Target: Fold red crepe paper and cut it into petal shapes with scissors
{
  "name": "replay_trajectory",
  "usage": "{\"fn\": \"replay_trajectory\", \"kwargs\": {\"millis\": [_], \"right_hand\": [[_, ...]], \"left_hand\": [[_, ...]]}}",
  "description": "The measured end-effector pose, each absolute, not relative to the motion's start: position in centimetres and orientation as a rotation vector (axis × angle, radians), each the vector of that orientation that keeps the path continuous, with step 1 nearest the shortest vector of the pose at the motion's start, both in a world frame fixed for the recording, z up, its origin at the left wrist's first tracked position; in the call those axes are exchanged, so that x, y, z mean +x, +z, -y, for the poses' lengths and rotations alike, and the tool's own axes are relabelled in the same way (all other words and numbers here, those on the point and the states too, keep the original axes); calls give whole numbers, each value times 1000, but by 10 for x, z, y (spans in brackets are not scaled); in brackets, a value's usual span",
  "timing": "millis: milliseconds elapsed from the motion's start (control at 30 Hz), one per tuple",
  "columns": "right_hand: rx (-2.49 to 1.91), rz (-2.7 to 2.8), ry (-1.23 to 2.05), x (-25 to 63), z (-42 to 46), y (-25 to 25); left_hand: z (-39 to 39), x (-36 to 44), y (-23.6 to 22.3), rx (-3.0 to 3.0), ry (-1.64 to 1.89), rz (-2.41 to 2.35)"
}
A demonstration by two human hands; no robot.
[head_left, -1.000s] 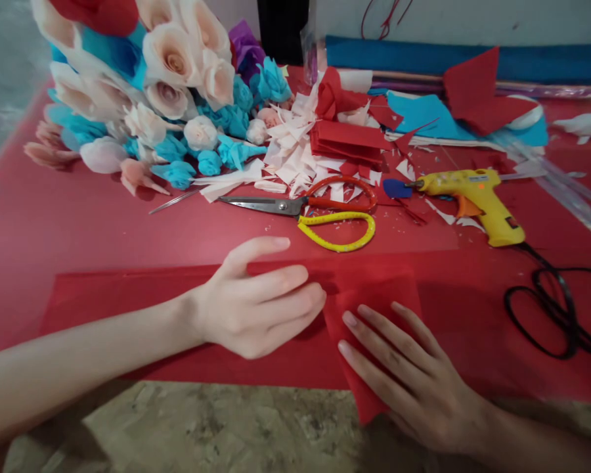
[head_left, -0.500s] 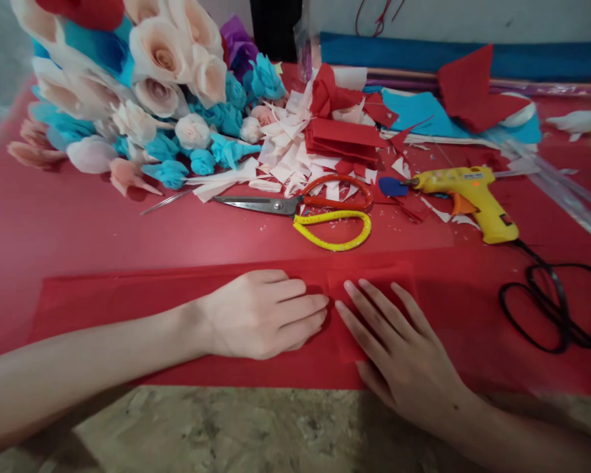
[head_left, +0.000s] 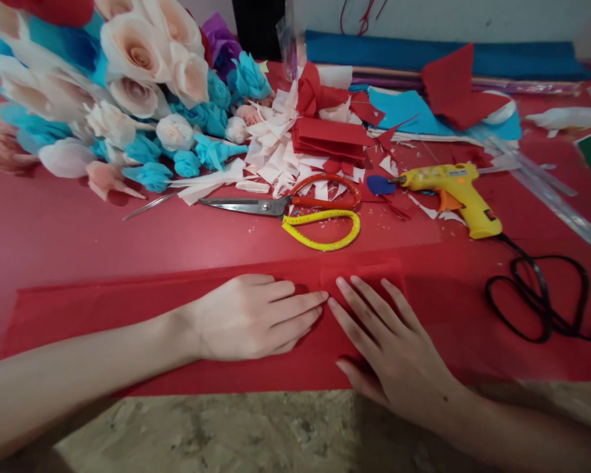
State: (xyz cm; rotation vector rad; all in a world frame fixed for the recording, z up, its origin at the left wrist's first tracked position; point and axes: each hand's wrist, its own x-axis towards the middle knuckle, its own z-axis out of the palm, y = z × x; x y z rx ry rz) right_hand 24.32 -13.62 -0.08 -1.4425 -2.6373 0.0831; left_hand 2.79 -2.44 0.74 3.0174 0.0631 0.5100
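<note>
A long sheet of red crepe-like paper (head_left: 98, 307) lies along the front edge of the red table. My left hand (head_left: 246, 318) rests palm down on it, the index finger stretched towards the right hand and the other fingers slightly bent. Over a folded part of the paper (head_left: 362, 269), my right hand (head_left: 398, 348) lies flat with fingers spread and thumb out. The two hands' fingertips nearly meet. The palms and whatever is under them are hidden. Beyond the hands lie scissors (head_left: 263, 206) with one red and one yellow handle.
A yellow glue gun (head_left: 453, 180) lies at the right, its black cord (head_left: 542, 289) looped. Paper flowers (head_left: 138, 56) crowd the back left. White scraps (head_left: 276, 141), folded red paper (head_left: 325, 138) and blue sheets (head_left: 408, 115) lie behind the scissors. A blue roll (head_left: 438, 56) lies along the wall.
The view has shifted, so things on the table appear further left. My left index finger now reaches out more, and my right thumb has come further out from the palm.
</note>
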Motion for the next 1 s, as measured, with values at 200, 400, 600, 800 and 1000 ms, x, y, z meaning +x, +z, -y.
{"fn": "replay_trajectory", "kwargs": {"millis": [200,400,600,800,1000], "right_hand": [[-1441,2639,101,243,136,0],[-1435,2646,133,243,137,0],[-1449,2665,139,243,137,1],[-1445,2756,99,257,136,0],[-1476,2802,69,288,137,1]], "left_hand": [[25,27,7,3003,483,-48],[25,28,8,2998,466,-53],[27,28,7,2987,417,-99],[26,29,7,2975,352,-94],[26,27,5,2987,333,-95]]}}
